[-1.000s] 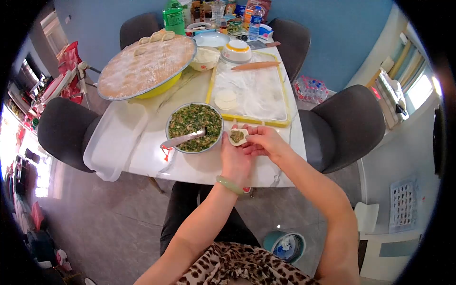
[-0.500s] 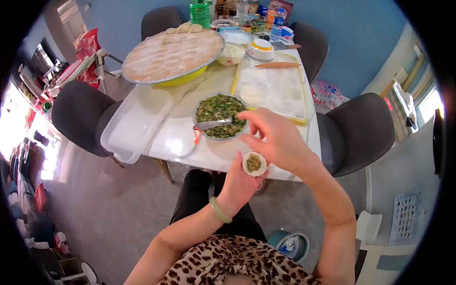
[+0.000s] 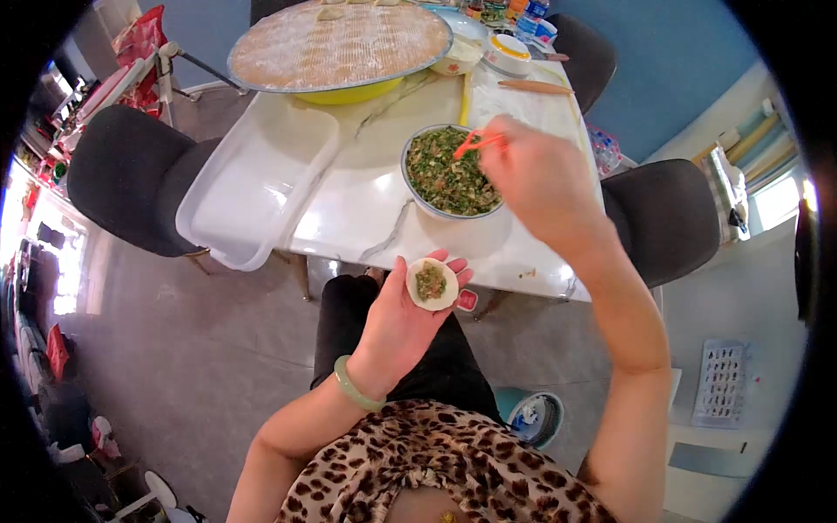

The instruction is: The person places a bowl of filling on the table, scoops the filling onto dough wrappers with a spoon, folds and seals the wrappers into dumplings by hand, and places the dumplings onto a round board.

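Observation:
On my left hand (image 3: 410, 301), palm up with the fingers partly spread, rests a round dumpling wrapper (image 3: 447, 288) with a mound of green-brown filling (image 3: 430, 281) in its middle. My right hand (image 3: 542, 179), blurred by motion, is raised over the right rim of a bowl of chopped filling (image 3: 445, 179). Its fingers are closed. From them sticks the orange-red cord (image 3: 475, 144) that was tied to the spoon's handle; the spoon itself is hidden by the hand. A pale green bangle (image 3: 353, 388) circles my left wrist.
A large floured round tray (image 3: 349, 52) with dumplings at its far edge sits on a yellow basin (image 3: 353, 91). A clear plastic box (image 3: 253, 183) lies at the table's left. A rolling pin (image 3: 534, 87) lies behind the bowl. Grey chairs (image 3: 135, 174) flank the table.
My right hand has moved up and right from the wrapper. The spoon no longer lies in the bowl, and its cord is at my right hand. My left hand has shifted slightly left with the wrapper.

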The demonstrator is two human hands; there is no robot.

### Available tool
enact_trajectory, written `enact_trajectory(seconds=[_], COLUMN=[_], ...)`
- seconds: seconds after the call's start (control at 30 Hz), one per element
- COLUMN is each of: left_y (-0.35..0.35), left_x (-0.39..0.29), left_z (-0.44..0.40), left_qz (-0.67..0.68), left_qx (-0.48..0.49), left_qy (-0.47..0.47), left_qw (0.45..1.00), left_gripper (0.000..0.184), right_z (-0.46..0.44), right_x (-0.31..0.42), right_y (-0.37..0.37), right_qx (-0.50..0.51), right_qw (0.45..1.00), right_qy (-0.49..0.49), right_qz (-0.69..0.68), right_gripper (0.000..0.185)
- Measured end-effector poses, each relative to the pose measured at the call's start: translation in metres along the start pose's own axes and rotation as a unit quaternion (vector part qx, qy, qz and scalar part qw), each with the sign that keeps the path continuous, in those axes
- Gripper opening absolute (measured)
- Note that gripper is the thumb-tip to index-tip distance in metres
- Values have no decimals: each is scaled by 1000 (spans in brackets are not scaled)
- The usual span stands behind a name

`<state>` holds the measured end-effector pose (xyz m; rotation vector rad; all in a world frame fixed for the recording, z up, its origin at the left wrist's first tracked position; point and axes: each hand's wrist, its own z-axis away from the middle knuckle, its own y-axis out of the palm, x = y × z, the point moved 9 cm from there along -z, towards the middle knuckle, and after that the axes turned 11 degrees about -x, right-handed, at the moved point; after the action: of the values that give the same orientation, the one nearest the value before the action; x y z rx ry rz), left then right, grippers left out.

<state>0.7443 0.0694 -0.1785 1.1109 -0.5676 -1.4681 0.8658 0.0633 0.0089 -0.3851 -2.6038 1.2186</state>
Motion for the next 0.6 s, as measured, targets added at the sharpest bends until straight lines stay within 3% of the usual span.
enact_trajectory(seconds=[0.07,0.17,0.2,0.27,0.37,0.6], left_y=[-6,-11,-13,-12,-10,11], left_x=[-6,-9,-10,-11,-10,-6], left_z=[-2,-5,-6,-8,-14,-26], left_qz=[-6,6,5,10,-1,-15], left_qx=[-25,-10,-18,-14,-15,-15], left_qy=[5,-4,-4,-5,-13,-24], left_qw=[1000,1000,1000,1000,1000,999], left_gripper=[54,55,55,54,54,53], right_z=[-3,18,28,52,70,77], right_x=[-17,-50,-52,-53,-53,-62], right_y=[-21,-33,-32,-19,-14,-7], right_qx=[-8,-2,-2,7,27,47], right_qw=[999,950,950,897,937,925], right_qy=[42,200,199,231,140,124], right_qz=[4,-241,-238,-376,-320,-357], right_gripper=[17,20,20,18,18,17])
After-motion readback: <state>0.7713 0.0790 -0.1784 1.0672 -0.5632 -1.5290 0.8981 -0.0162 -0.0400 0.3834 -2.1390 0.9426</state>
